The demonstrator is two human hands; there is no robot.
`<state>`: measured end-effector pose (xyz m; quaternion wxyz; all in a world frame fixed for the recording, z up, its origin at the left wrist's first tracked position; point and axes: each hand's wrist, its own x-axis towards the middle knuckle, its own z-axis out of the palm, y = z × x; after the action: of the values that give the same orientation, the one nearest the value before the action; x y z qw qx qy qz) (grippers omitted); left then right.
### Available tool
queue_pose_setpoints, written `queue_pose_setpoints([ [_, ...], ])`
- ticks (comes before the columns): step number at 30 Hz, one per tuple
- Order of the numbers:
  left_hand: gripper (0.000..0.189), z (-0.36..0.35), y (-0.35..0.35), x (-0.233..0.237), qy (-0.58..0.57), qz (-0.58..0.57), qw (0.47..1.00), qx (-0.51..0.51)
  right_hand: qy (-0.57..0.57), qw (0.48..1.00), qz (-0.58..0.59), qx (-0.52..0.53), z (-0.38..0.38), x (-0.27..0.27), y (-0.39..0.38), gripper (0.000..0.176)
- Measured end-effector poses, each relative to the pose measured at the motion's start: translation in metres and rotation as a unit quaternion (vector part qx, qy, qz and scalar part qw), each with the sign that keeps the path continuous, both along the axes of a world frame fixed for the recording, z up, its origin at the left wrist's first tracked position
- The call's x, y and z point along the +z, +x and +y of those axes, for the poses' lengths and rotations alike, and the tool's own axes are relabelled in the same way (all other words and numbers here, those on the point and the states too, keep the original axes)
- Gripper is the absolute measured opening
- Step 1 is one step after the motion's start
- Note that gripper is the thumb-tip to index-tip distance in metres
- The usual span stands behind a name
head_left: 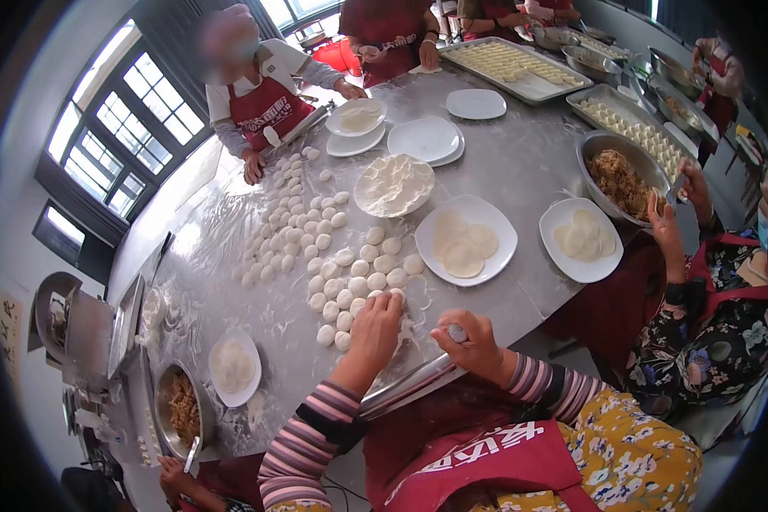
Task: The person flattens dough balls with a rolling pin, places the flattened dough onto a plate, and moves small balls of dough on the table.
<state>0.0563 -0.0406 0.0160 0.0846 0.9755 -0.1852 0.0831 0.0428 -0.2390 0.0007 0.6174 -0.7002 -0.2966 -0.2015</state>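
Observation:
In the head view, my left hand reaches over the near edge of a group of flattened dough rounds, with its fingers bent together onto one of them. The hand itself mostly hides that round. My right hand is closed around a rolling pin, whose pale rounded end shows between thumb and fingers. Beyond my right hand a white square plate holds several thin dough wrappers. Past the dough rounds stands a white bowl of flour.
A co-worker's hands at right are over a metal bowl of filling. Another plate of wrappers lies nearby. At left are a filling bowl and a wrapper plate. Trays of dumplings and plates stand farther back, with other people around the table.

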Motion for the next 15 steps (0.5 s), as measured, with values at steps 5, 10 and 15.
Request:
queue_pose_setpoints([
  [5,0.036,-0.009,-0.003,-0.011,0.027,-0.067,0.997,-0.001,-0.018,1.000,0.014,-0.013,-0.003,0.002,-0.005,0.024],
  [10,0.022,-0.008,-0.025,0.006,-0.120,0.068,0.989,0.051,-0.084,0.993,-0.053,-0.069,-0.004,-0.003,-0.007,0.024],
  [15,0.014,0.016,-0.008,0.005,-0.212,0.025,0.968,0.130,-0.041,0.998,0.032,-0.039,-0.002,-0.002,-0.006,0.022],
])
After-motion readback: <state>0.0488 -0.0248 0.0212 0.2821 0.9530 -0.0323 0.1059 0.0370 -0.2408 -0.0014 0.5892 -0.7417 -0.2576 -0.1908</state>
